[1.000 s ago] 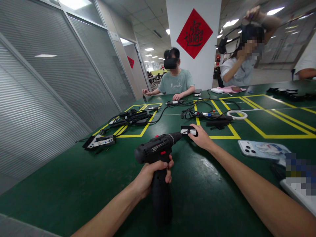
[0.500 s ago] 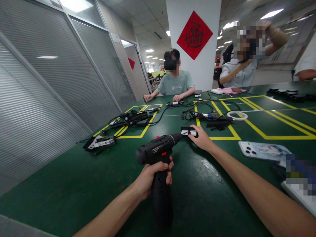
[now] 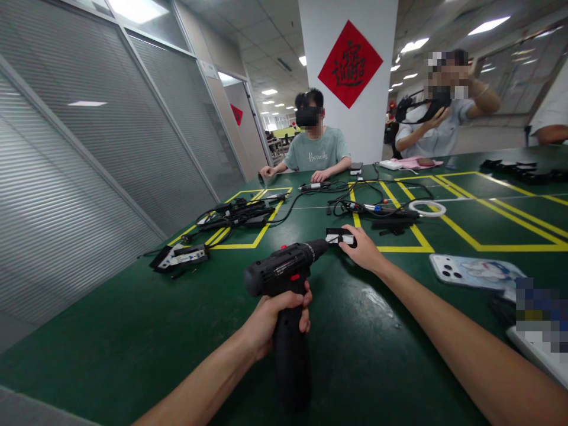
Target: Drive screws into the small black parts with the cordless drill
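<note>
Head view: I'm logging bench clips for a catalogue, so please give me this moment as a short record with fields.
Left hand: grips the black drill by its handle
Right hand: holds a small black-and-white part
Drill aim: front end toward the part's left end; contact unclear
Table: green, with yellow lines
Left side: black cables; nearer, a larger black-and-white piece
Right side: white ring; nearer, a phone
Across: person wearing a headset
</note>
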